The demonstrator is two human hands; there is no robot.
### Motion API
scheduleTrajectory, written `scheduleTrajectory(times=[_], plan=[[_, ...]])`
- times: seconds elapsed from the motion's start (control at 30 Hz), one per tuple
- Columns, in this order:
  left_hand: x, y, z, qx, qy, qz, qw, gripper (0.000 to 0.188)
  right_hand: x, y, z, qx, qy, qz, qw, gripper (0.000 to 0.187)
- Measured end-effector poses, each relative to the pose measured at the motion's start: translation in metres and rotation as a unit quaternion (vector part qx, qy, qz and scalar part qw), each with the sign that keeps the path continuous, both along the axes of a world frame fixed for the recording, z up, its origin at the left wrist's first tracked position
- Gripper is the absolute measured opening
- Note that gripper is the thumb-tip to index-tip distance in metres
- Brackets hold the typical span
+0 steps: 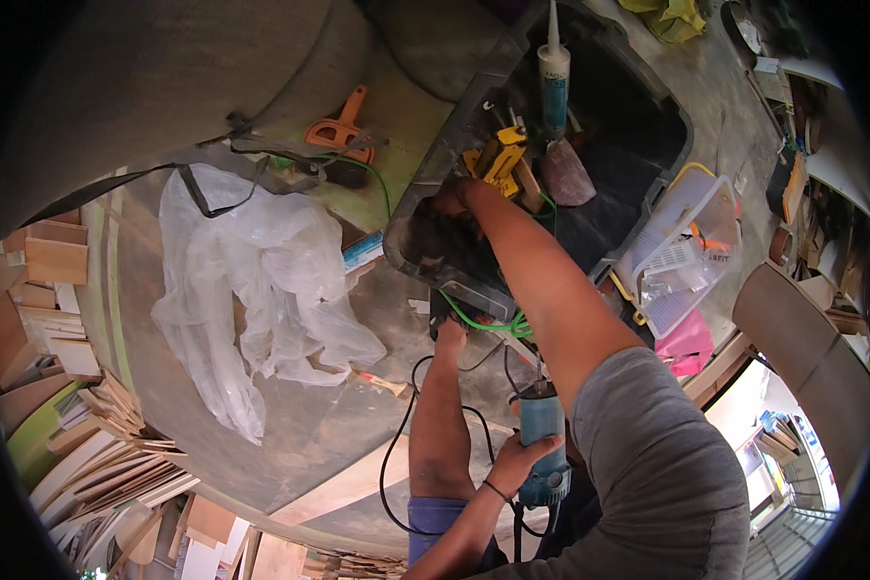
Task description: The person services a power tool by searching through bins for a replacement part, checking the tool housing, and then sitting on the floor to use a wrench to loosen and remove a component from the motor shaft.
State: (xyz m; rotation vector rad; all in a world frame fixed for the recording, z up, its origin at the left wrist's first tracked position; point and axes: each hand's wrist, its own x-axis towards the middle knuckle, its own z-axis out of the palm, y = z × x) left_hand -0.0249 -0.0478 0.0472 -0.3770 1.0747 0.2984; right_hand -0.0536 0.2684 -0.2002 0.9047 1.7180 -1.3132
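The left hand (524, 462), low in the middle of the frame, is wrapped around a blue-green power tool (543, 433). The tool stands up on end, with its thin metal tip (540, 367) at the top. A black band (498, 491) goes around the left wrist. A black cord (388, 474) makes a big loop to the left of the tool.

The right arm, in a gray sleeve (662, 435), reaches across to a big black bin (633, 126) in the upper middle. The right hand (451, 198) is inside the bin, near its left side. It is dark in there, so I cannot tell if the fingers are spread or pinching something.

Close to that hand, in the bin, is a yellow tool (503, 159). To the right of it are a brownish block (567, 174) and a white and blue tube (555, 87) with a long pointed tip.

A bright green cord (478, 325) lies by the bottom edge of the bin, near the middle of the frame. A see-through basket (648, 227) sits right of the bin. A crumpled plastic sheet (261, 280) lies on the floor (338, 464) at the left.
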Motion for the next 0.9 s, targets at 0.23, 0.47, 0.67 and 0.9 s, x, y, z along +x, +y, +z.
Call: scheduleTrajectory(times=[0.23,0.47,0.67,0.9], plan=[[0.002,-0.013,-0.004,0.026,0.022,0.008,0.999,0.048,-0.014,-0.067,-0.057,0.165,0.052,0.015,0.985,0.034],[-0.001,-0.017,-0.009,0.006,0.001,-0.008,1.0,0.042,-0.017,-0.07,-0.048,0.167,0.019,-0.071,0.983,0.034],[0.01,-0.021,-0.009,0.043,-0.016,0.003,0.999,0.04,0.019,-0.053,-0.092,0.165,0.076,0.226,0.957,0.035],[0.001,-0.013,-0.005,0.025,-0.001,0.018,1.0,0.05,-0.002,-0.05,-0.083,0.168,-0.003,0.034,0.985,0.035]])
